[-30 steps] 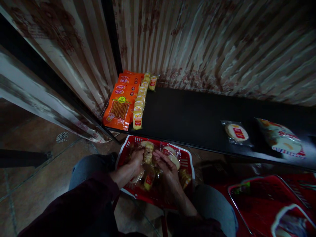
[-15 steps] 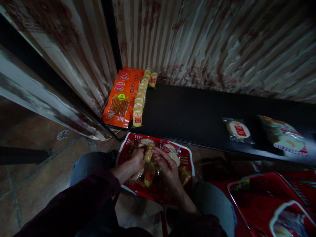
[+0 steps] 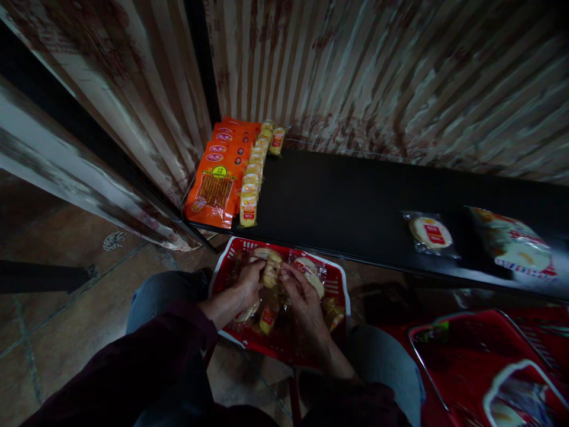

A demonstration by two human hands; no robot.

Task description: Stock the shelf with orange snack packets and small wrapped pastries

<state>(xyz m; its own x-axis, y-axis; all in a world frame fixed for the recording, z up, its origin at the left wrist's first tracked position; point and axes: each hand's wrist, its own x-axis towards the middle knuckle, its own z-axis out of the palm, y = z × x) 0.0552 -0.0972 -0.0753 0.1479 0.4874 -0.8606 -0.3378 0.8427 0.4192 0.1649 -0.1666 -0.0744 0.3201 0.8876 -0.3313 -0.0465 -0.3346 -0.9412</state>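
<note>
A red basket [image 3: 335, 283] rests on my lap, filled with several clear-wrapped snack packets. My left hand [image 3: 247, 284] and my right hand [image 3: 301, 296] are both inside it, fingers closed around a yellowish wrapped snack packet [image 3: 271, 270] held between them at the basket's far side. Just beyond the basket runs a black shelf [image 3: 347, 207]. At its left end lie orange snack packs [image 3: 217, 178] in an overlapping row, with a row of small yellow packets [image 3: 252, 184] beside them.
A round flat cake in clear wrap [image 3: 430, 232] and a larger printed bag [image 3: 515, 249] lie on the shelf's right part. A second red basket [image 3: 448, 362] with a wire handle stands at the lower right. Corrugated wall behind; tiled floor at left.
Both hands stay in the basket and have shifted slightly, turning the wrapped packet between them. The view has tilted a little.
</note>
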